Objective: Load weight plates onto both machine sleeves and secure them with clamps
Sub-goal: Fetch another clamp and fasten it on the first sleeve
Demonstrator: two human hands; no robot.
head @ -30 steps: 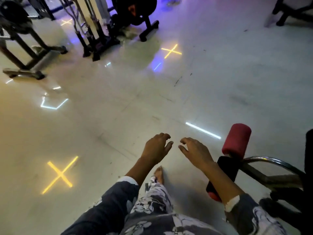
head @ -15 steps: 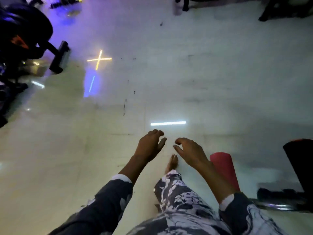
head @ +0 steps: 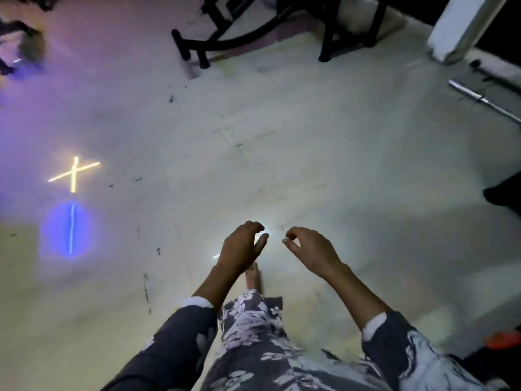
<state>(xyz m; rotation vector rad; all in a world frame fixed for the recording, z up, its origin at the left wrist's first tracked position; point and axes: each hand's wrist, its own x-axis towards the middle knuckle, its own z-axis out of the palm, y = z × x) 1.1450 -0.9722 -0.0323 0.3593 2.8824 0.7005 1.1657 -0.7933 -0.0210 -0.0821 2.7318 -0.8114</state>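
My left hand [head: 242, 246] and my right hand [head: 310, 251] hang side by side in front of me over the pale gym floor, both empty with fingers loosely curled and apart. A steel barbell [head: 483, 100] lies on the floor at the far right. No weight plate and no clamp shows in this view. Below the hands I see a patterned trouser leg and a bare foot [head: 253, 277].
Black machine frames [head: 225, 38] stand at the top centre. A white pillar [head: 462, 26] rises at the top right. Dark equipment [head: 504, 193] juts in at the right edge, and something red [head: 501, 340] sits at the lower right. Light reflections mark the floor at left.
The view has swung to the right: the red roller pad has slipped out to the lower right, and the black frames, pillar and barbell have come into view. Both hands stay empty.
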